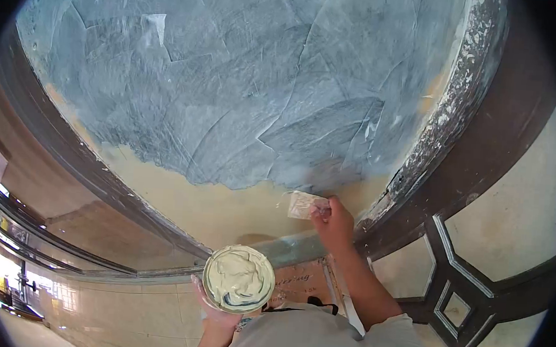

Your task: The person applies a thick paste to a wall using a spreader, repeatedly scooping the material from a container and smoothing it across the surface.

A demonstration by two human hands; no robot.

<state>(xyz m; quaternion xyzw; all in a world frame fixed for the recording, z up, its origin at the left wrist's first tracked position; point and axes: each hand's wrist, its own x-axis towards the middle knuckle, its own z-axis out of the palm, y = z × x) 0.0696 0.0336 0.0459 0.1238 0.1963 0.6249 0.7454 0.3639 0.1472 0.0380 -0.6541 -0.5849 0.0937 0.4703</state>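
Note:
A round tub (206,283) of creamy, pale yellow filler paste (240,275) rests in my left hand (212,305), whose fingers curl around its left side and underneath. My right hand (334,224) pinches a small, flat, translucent spreader (301,205) with pale smears on it. The spreader lies close over the cream-coloured strip (183,199) of a panel, just below the edge of its blue-grey coating (244,106). Streaks and ridges run across this coating.
Dark brown frame pieces (465,170) border the panel, the right edge flecked with white. A lattice with pale panes (513,216) stands at right. Pale tiles (152,310) and a brown box with lettering (302,281) are below. Bright light enters at lower left.

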